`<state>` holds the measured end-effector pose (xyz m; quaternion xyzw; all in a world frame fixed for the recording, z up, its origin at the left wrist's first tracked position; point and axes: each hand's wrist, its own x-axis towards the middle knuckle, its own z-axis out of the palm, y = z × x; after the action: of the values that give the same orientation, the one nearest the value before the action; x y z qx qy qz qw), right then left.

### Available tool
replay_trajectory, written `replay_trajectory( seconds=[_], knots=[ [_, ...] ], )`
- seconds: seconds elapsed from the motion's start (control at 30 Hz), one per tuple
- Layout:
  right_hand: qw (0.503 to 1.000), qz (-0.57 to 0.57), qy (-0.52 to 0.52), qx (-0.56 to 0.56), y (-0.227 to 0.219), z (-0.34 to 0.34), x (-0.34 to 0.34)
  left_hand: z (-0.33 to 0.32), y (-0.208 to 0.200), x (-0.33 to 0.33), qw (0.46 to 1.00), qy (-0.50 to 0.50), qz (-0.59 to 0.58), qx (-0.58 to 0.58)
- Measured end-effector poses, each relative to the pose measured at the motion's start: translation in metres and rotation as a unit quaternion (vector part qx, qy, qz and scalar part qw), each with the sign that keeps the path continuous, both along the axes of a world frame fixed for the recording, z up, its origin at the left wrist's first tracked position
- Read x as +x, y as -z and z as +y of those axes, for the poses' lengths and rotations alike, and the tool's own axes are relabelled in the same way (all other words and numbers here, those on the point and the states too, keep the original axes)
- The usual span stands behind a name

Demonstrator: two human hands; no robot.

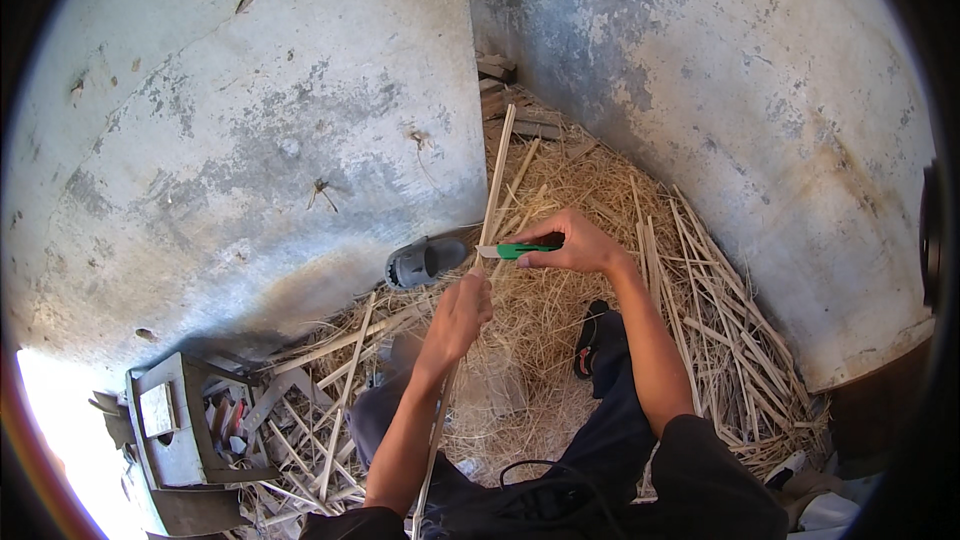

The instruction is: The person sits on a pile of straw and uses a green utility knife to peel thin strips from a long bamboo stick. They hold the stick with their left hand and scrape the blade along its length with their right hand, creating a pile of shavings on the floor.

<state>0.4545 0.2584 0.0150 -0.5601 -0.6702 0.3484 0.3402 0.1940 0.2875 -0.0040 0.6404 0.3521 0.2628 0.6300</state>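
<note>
My left hand [461,316] is closed round a long pale strip, which looks like split bamboo [499,168]. The strip slants up and away past my fist, and its lower end runs back along my left forearm. A green-handled utility knife [514,251] is gripped in my right hand [572,242], between thumb and fingers. Its blade points left and touches or lies right against the strip, just above my left fist. Below both hands spreads a heap of thin shavings [530,315].
A grey clog [424,262] lies by the left wall. Many loose strips [715,315] are piled at the right, with others scattered at lower left beside a worn wooden box [175,420]. Two weathered walls [640,60] meet at the far corner, where wood pieces [495,68] lie.
</note>
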Motion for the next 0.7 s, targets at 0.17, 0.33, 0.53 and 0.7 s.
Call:
replay_trajectory(
  seconds=[0.17,0.33,0.53,0.7],
  knots=[
    [0.999,-0.040,0.020,0.006,-0.004,0.001,-0.006,-0.002,0.006,0.000,0.998,-0.042,0.007,0.035],
    [0.993,-0.086,0.039,0.063,-0.006,0.002,-0.014,0.004,0.014,-0.003,0.997,-0.050,0.020,0.062],
    [0.988,-0.068,0.047,0.131,0.011,0.008,-0.010,0.007,0.037,-0.001,0.981,-0.083,0.021,0.175],
    [0.986,-0.071,0.055,0.137,0.009,0.009,-0.006,-0.002,0.014,-0.003,0.991,-0.064,0.010,0.119]
  ],
)
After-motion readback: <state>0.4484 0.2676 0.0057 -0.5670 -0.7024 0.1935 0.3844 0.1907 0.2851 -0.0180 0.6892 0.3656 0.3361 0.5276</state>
